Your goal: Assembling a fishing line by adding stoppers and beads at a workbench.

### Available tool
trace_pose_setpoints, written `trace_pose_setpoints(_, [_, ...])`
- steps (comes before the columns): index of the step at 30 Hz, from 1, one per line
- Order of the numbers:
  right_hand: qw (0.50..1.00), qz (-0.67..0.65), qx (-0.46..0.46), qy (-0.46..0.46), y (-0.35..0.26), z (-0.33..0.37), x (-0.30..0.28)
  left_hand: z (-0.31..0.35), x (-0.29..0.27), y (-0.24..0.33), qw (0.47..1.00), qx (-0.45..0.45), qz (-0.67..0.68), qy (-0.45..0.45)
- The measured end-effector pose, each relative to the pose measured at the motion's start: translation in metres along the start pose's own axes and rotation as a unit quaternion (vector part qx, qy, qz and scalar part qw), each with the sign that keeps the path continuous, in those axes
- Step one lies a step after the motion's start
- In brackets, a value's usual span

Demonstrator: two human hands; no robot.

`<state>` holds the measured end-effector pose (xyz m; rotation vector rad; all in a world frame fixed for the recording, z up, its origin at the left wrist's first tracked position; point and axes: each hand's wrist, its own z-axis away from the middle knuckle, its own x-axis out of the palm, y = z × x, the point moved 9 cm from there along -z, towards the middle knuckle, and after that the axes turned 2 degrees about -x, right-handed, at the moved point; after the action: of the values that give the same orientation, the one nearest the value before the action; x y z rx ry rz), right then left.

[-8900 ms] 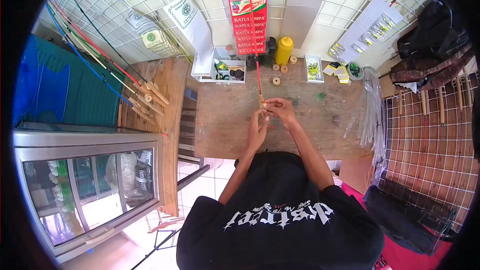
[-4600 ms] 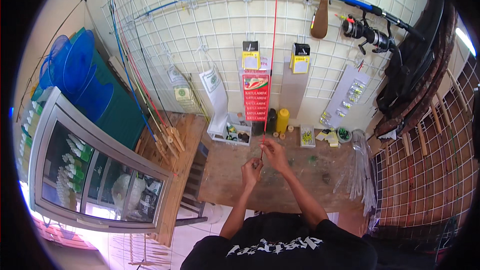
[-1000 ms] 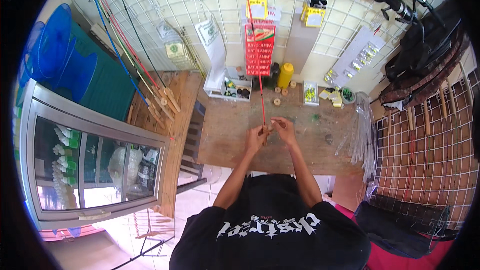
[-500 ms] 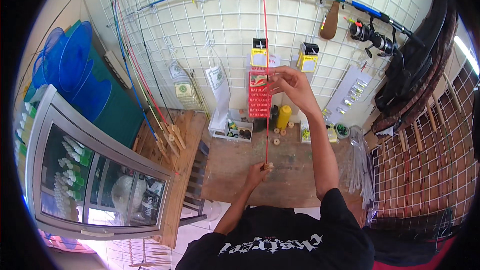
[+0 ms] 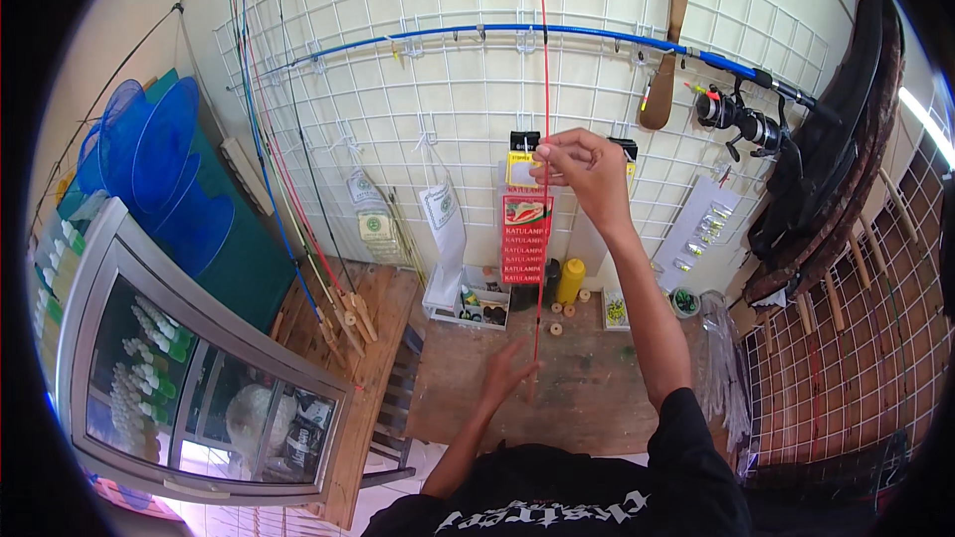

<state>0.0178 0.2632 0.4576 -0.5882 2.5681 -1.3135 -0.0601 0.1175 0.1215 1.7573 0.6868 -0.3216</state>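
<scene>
Here, going left to right, the left hand (image 5: 509, 375) closes loosely around the lower end of a thin red rod (image 5: 543, 89) just above the wooden table (image 5: 587, 408), though how tightly is hard to tell. The rod stands upright before the white wire grid (image 5: 398, 139). The right hand (image 5: 582, 171) pinches it high up, fingers closed. Judging by this, the rod is raised and held at both ends; its tip is out of view.

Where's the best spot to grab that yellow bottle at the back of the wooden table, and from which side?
Probably around the straight middle of the yellow bottle, reaching from the front over the wooden table. It stands upright with a narrower top, so the round body suits a wrapping grip. The wire grid wall behind and a dark container close on its left block those sides.
</scene>
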Motion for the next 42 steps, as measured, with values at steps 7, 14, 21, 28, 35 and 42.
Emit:
trace_pose_setpoints(7, [0.998, -0.058, 0.034, -0.003, 0.006, 0.002, 0.002, -0.109, -0.108, 0.105, 0.951, 0.003, 0.280, 0.127])
trace_pose_setpoints(14, [0.999, -0.026, 0.029, -0.023, -0.003, -0.012, -0.008, -0.140, -0.121, 0.146, 0.970, 0.022, 0.225, 0.094])
trace_pose_setpoints(21, [0.998, -0.052, -0.018, 0.033, -0.049, -0.054, -0.030, -0.145, -0.115, 0.140, 0.960, 0.032, 0.267, 0.081])
trace_pose_setpoints(28, [0.981, 0.014, -0.185, 0.055, -0.176, -0.148, -0.031, -0.143, -0.107, 0.152, 0.969, 0.029, 0.243, 0.041])
trace_pose_setpoints(35, [0.975, 0.014, -0.211, 0.068, -0.222, -0.186, -0.037, -0.145, -0.105, 0.164, 0.967, 0.066, 0.245, 0.034])
trace_pose_setpoints(42, [0.975, -0.011, -0.211, 0.066, -0.205, -0.182, -0.026, -0.151, -0.105, 0.159, 0.968, 0.068, 0.239, 0.045])
